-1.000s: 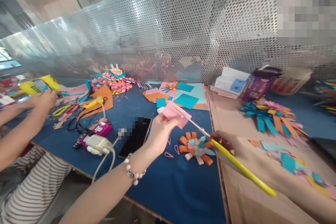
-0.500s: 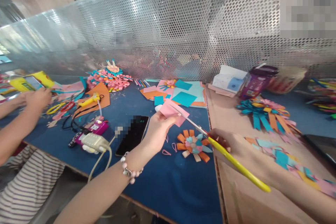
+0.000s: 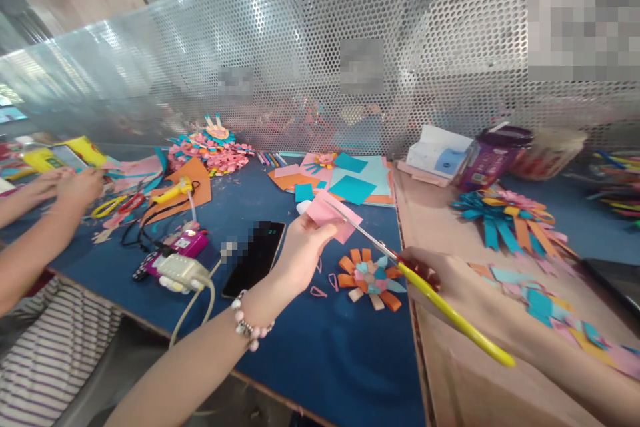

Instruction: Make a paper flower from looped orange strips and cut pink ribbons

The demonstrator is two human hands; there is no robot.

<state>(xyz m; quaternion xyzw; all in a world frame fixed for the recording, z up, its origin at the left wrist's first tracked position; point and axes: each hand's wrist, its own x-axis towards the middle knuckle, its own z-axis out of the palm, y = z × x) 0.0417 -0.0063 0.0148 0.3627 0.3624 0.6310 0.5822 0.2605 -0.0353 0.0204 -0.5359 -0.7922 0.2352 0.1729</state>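
My left hand (image 3: 299, 250) pinches a square of pink paper (image 3: 345, 230) between thumb and fingers, above the blue tabletop. Yellow-handled scissors (image 3: 450, 313) are gripped in my right hand (image 3: 433, 273), which hides part of the handles. Their metal blades reach left across the pink paper; whether they have cut into it I cannot tell. Just below the paper lies a paper flower (image 3: 370, 277) with orange, blue and peach loops. Small pink paper loops (image 3: 318, 291) rest left of the flower.
Coloured paper sheets (image 3: 377, 177) lie behind my hands. A phone (image 3: 257, 257), power strip (image 3: 183, 260) and yellow glue gun (image 3: 173, 192) with cords stand left. A co-worker's hands (image 3: 83, 190) are far left. Ribbon flowers (image 3: 515, 213) and a purple cup (image 3: 495, 157) occupy the right side.
Almost nothing differs. The whole view has shifted slightly, and both hands keep their hold on the paper and the scissors.
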